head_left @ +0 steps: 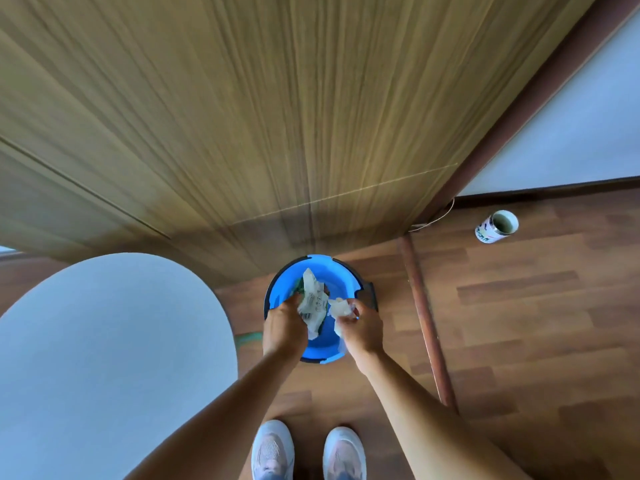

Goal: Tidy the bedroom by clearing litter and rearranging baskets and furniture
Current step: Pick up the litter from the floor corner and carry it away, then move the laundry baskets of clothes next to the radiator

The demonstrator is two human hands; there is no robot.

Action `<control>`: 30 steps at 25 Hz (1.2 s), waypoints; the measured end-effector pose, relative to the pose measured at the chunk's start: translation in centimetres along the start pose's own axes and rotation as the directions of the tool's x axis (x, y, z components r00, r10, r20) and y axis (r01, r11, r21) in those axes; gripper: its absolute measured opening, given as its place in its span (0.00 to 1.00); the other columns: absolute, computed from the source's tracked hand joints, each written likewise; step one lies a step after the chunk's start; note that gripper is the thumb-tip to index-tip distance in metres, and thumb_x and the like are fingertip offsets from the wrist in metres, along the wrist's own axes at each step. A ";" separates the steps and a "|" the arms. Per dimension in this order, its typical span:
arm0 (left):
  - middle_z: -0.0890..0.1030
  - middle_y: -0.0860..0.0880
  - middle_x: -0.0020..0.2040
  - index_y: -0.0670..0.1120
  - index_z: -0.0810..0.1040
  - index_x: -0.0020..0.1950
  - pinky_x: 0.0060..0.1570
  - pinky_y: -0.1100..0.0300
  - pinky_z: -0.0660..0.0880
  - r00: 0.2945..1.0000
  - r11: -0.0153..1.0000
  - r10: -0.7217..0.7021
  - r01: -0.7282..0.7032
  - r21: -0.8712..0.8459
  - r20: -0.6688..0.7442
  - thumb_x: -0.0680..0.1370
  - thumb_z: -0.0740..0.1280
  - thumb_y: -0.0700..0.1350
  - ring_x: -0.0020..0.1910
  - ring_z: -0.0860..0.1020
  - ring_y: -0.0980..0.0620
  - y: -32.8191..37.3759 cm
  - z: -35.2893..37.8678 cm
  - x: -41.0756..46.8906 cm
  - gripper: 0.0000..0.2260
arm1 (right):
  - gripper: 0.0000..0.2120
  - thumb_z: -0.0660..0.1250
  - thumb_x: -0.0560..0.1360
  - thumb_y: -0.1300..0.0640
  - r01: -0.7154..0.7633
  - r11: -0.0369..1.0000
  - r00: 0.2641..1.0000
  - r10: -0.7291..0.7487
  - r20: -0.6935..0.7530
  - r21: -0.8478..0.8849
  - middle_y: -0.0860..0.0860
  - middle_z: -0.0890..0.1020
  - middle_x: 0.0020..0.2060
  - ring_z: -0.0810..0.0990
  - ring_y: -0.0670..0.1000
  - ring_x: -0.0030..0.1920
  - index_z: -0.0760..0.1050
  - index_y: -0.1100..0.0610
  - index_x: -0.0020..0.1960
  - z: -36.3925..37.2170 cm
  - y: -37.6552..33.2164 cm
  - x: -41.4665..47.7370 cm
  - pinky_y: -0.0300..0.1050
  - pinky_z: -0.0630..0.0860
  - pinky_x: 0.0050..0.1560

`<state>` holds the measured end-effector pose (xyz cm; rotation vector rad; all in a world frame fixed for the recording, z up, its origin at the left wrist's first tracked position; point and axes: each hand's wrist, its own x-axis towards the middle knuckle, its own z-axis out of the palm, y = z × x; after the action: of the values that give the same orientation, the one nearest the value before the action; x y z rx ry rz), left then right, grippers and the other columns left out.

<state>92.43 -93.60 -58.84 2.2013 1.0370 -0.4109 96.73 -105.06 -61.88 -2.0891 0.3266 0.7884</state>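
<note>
wooden wardrobe fills top, white round surface at left, wood floor; blue bin on floor against wardrobe; left hand over bin, grip closed on printed wrapper; right hand beside it, grip closed on crumpled white paper; open can on floor, well apart at right

Home room, wood-laminate floor, wooden wardrobe door, blue bin
</note>
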 end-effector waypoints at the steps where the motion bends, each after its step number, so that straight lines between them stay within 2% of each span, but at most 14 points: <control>1: 0.78 0.44 0.63 0.52 0.70 0.70 0.51 0.59 0.74 0.999 0.999 -0.021 0.022 -0.040 0.034 0.78 0.54 0.38 0.57 0.77 0.42 -0.2 0.6 0.7 0.22 | 0.13 0.65 0.75 0.62 -0.023 1.000 0.999 0.023 0.025 0.013 0.54 0.82 0.54 0.79 0.52 0.52 0.77 0.60 0.60 0.6 0.2 0.8 0.45 0.77 0.51; 4: 0.73 0.46 0.68 0.54 0.65 0.74 0.54 0.62 0.69 0.985 0.988 -0.101 0.115 -0.102 0.137 0.79 0.54 0.37 0.62 0.74 0.43 -1.2 2.1 1.9 0.24 | 0.20 0.66 0.74 0.62 -0.093 0.994 0.990 0.087 0.115 0.052 0.53 0.78 0.61 0.78 0.55 0.60 0.73 0.57 0.66 2.0 1.3 2.6 0.50 0.77 0.60; 6: 0.71 0.46 0.70 0.54 0.64 0.74 0.58 0.59 0.72 0.980 0.980 -0.133 0.152 -0.124 0.149 0.79 0.55 0.38 0.63 0.73 0.43 -1.8 2.4 2.2 0.24 | 0.24 0.65 0.75 0.64 -0.135 0.988 0.977 0.120 0.173 0.076 0.55 0.75 0.66 0.76 0.57 0.63 0.69 0.57 0.70 2.2 1.7 3.0 0.55 0.75 0.63; 8: 0.71 0.47 0.70 0.54 0.64 0.74 0.61 0.54 0.74 0.977 0.974 -0.143 0.167 -0.150 0.159 0.79 0.56 0.38 0.64 0.73 0.44 -2.2 2.5 2.0 0.24 | 0.26 0.63 0.77 0.64 -0.159 0.984 0.968 0.140 0.209 0.079 0.54 0.69 0.71 0.72 0.55 0.68 0.64 0.55 0.73 1.8 1.9 2.8 0.52 0.72 0.67; 11: 0.72 0.49 0.70 0.51 0.65 0.74 0.63 0.54 0.73 0.977 0.964 -0.120 0.158 -0.215 0.177 0.79 0.57 0.37 0.65 0.73 0.46 -2.2 1.4 1.0 0.24 | 0.25 0.61 0.79 0.63 -0.167 0.983 0.967 0.147 0.210 0.079 0.52 0.66 0.73 0.68 0.54 0.72 0.62 0.53 0.74 0.4 0.9 1.3 0.50 0.70 0.69; 13: 0.73 0.48 0.69 0.49 0.67 0.73 0.63 0.55 0.72 0.980 0.962 -0.089 0.131 -0.238 0.177 0.79 0.58 0.37 0.65 0.73 0.47 -1.6 0.8 0.3 0.22 | 0.24 0.61 0.79 0.63 -0.145 0.986 0.971 0.125 0.204 0.084 0.53 0.67 0.73 0.68 0.53 0.71 0.63 0.53 0.74 -0.3 0.2 0.6 0.48 0.69 0.68; 17: 0.78 0.46 0.63 0.48 0.72 0.69 0.53 0.60 0.73 0.995 0.959 -0.022 0.048 -0.278 0.097 0.79 0.59 0.38 0.60 0.76 0.46 1.4 -4.4 -2.8 0.19 | 0.23 0.62 0.79 0.63 -0.039 0.995 0.981 0.020 0.191 0.097 0.54 0.70 0.71 0.72 0.53 0.69 0.66 0.55 0.73 -3.3 -5.0 -3.5 0.48 0.71 0.68; 22: 0.81 0.48 0.56 0.48 0.77 0.62 0.52 0.58 0.75 1.000 0.918 0.013 -0.011 -0.397 0.002 0.78 0.62 0.40 0.55 0.78 0.48 5.2 -13.6 -7.8 0.14 | 0.23 0.62 0.77 0.64 0.058 0.990 0.970 -0.086 0.226 0.127 0.55 0.73 0.68 0.76 0.53 0.63 0.69 0.53 0.71 -7.7 -13.3 -10.5 0.48 0.71 0.66; 24: 0.79 0.51 0.48 0.48 0.80 0.51 0.50 0.57 0.74 0.998 0.905 0.043 -0.059 -0.422 -0.047 0.77 0.63 0.39 0.49 0.78 0.50 6.3 -17.7 -10.3 0.09 | 0.23 0.62 0.78 0.64 0.105 0.986 0.960 -0.135 0.245 0.132 0.55 0.73 0.68 0.76 0.52 0.63 0.68 0.53 0.72 -9.5 -17.1 -13.8 0.44 0.73 0.62; 25: 0.77 0.52 0.46 0.49 0.78 0.46 0.47 0.59 0.72 0.996 0.893 0.051 -0.077 -0.444 -0.069 0.76 0.63 0.38 0.46 0.76 0.51 6.8 -19.7 -11.6 0.08 | 0.23 0.62 0.78 0.64 0.132 0.983 0.954 -0.160 0.251 0.127 0.55 0.72 0.69 0.76 0.51 0.62 0.67 0.53 0.72 -10.2 -18.9 -15.4 0.42 0.73 0.60; 26: 0.75 0.52 0.46 0.50 0.77 0.46 0.46 0.60 0.71 0.995 0.882 0.056 -0.087 -0.462 -0.080 0.76 0.63 0.37 0.45 0.74 0.52 7.2 -21.4 -12.8 0.09 | 0.23 0.63 0.78 0.64 0.159 0.979 0.948 -0.188 0.257 0.127 0.55 0.72 0.69 0.76 0.50 0.60 0.67 0.53 0.72 -10.8 -20.3 -16.8 0.42 0.72 0.58; 30: 0.80 0.47 0.53 0.45 0.77 0.62 0.46 0.62 0.71 0.989 0.813 0.049 -0.121 -0.570 -0.140 0.78 0.63 0.36 0.49 0.77 0.50 7.6 -28.4 -17.3 0.13 | 0.24 0.63 0.78 0.64 0.247 0.961 0.915 -0.273 0.297 0.122 0.54 0.71 0.70 0.75 0.51 0.63 0.67 0.54 0.73 -12.6 -26.2 -22.5 0.43 0.71 0.62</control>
<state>87.34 -87.54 -25.71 1.7188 0.9606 0.0841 97.52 -100.54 -25.39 -1.8451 -0.0909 0.9081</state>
